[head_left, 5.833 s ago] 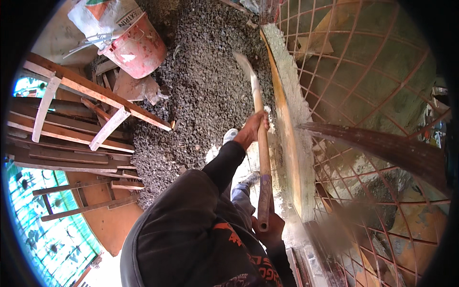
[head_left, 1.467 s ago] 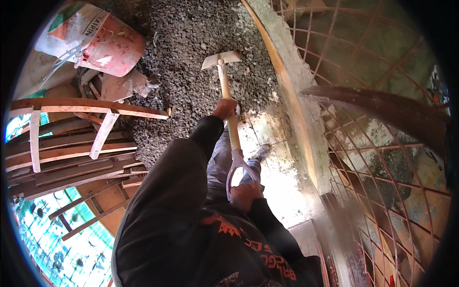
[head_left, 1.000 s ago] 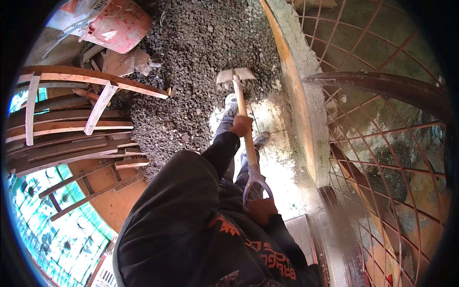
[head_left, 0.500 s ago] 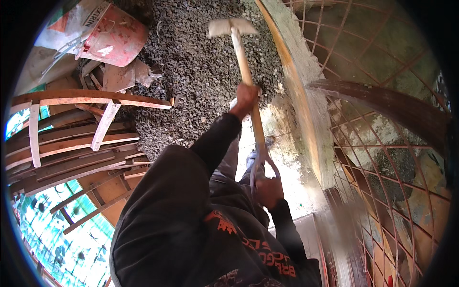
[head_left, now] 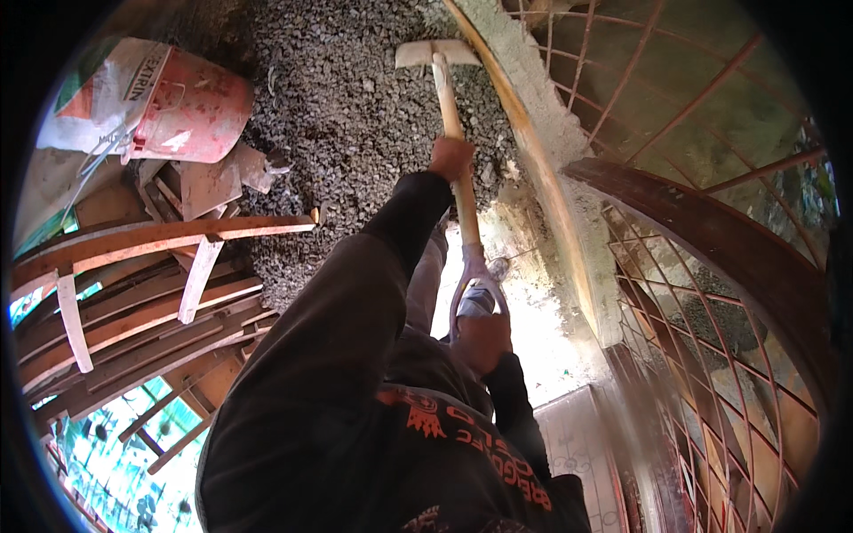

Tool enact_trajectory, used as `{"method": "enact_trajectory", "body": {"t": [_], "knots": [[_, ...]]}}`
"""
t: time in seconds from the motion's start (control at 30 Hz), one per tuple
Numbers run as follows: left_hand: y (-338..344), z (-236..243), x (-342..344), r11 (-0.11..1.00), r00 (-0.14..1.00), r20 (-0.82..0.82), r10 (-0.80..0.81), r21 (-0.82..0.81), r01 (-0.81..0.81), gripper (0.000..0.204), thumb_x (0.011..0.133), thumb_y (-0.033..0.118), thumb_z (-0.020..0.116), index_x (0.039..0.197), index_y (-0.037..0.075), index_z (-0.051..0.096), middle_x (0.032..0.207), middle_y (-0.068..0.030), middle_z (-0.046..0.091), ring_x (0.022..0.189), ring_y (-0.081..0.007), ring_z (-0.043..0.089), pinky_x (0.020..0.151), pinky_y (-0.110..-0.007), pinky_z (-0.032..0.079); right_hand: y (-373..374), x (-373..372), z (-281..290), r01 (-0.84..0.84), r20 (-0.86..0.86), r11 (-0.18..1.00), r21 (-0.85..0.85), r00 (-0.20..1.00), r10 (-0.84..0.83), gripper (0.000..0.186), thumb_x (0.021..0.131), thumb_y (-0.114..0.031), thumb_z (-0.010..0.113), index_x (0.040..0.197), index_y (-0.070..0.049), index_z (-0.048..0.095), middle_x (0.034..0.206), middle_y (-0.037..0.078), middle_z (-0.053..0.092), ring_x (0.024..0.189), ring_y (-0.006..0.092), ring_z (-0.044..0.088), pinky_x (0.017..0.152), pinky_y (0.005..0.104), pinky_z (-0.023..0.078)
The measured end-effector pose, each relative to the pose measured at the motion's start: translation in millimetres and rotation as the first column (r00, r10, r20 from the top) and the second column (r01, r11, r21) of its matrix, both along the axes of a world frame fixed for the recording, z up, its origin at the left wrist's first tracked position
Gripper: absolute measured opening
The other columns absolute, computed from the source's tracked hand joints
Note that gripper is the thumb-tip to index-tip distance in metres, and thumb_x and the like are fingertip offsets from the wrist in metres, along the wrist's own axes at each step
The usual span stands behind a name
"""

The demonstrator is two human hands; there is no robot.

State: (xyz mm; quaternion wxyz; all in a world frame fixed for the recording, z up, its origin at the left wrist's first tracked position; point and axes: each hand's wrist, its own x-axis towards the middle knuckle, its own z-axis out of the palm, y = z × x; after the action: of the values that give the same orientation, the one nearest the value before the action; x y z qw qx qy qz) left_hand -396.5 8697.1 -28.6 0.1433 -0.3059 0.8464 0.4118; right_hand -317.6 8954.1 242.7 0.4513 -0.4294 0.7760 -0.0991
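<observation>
Gripping one long-handled shovel (head_left: 458, 169) with two hands, the person is standing over a single heap of grey gravel (head_left: 355, 124) that is filling the upper middle of the frame. The left hand (head_left: 450, 157) is wrapping shut around the pale wooden shaft about midway along it, the black-sleeved left arm stretching nearly straight up the frame from the shoulder at lower centre. The right hand (head_left: 481, 339) is closing around the grip of the D-shaped handle just right of centre, its arm bending sharply back toward the chest. The shovel's long axis is running almost vertically in the picture, leaning slightly to the left toward the top, with the one flat blade (head_left: 438, 52) pointing to the upper edge and lying against the top of the gravel. One red bucket (head_left: 191, 107) is lying on its side at upper left, touching a white sack (head_left: 93, 102). Several wooden planks (head_left: 133, 293) are stacking up along the left side; I cannot count them exactly. One rusty bar grid (head_left: 711, 178) is covering the right side, just beyond a concrete kerb (head_left: 542, 160).
</observation>
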Motion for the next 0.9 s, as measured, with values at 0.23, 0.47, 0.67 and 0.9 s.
{"method": "enact_trajectory", "body": {"t": [0.23, 0.47, 0.67, 0.9], "knots": [[41, 22, 27, 0.846, 0.949, 0.065, 0.308, 0.437, -0.305, 0.025, 0.074, 0.021, 0.055, 0.056, 0.003, 0.055, 0.052, -0.0070, 0.056, 0.045, -0.0189, 0.057, 0.046, -0.033, 0.049, 20, 26, 16, -0.018, 0.046, 0.999, 0.026, 0.999, 0.017, 0.021, 0.065, -0.025, 0.064, 0.067, -0.005, 0.059, 0.061, 0.015, 0.059, 0.057, 0.0308, 0.059, 0.055, 0.0411, 0.047], [101, 62, 76, 0.448, 0.733, 0.356, 0.579, 0.613, -0.651, 0.016, 0.070, 0.012, 0.060, 0.065, -0.002, 0.054, 0.056, -0.0097, 0.054, 0.046, -0.0202, 0.055, 0.043, -0.033, 0.046, 61, 64, 43, -0.032, 0.073, 0.998, 0.049, 0.997, 0.029, 0.022, 0.067, -0.026, 0.062, 0.070, -0.005, 0.060, 0.062, 0.015, 0.059, 0.057, 0.0304, 0.059, 0.056, 0.0407, 0.047], [165, 21, 138, 0.622, 0.844, 0.223, 0.487, 0.590, -0.515, 0.020, 0.072, 0.013, 0.061, 0.063, -0.003, 0.055, 0.058, -0.0117, 0.057, 0.050, -0.0206, 0.060, 0.046, -0.034, 0.050, 123, 90, 55, -0.115, 0.080, 0.993, 0.021, 0.990, 0.113, 0.022, 0.068, -0.027, 0.061, 0.073, -0.005, 0.060, 0.064, 0.014, 0.060, 0.058, 0.0301, 0.059, 0.056, 0.0405, 0.047], [273, -10, 196, 0.879, 0.920, -0.101, 0.378, 0.352, -0.323, 0.010, 0.075, 0.011, 0.056, 0.066, 0.008, 0.056, 0.058, -0.0057, 0.058, 0.053, -0.0184, 0.061, 0.050, -0.030, 0.049, 245, 116, 44, -0.183, -0.007, 0.974, -0.136, 0.983, 0.184, 0.023, 0.070, -0.028, 0.060, 0.076, -0.006, 0.061, 0.065, 0.014, 0.060, 0.059, 0.0298, 0.059, 0.057, 0.0401, 0.047]]}}
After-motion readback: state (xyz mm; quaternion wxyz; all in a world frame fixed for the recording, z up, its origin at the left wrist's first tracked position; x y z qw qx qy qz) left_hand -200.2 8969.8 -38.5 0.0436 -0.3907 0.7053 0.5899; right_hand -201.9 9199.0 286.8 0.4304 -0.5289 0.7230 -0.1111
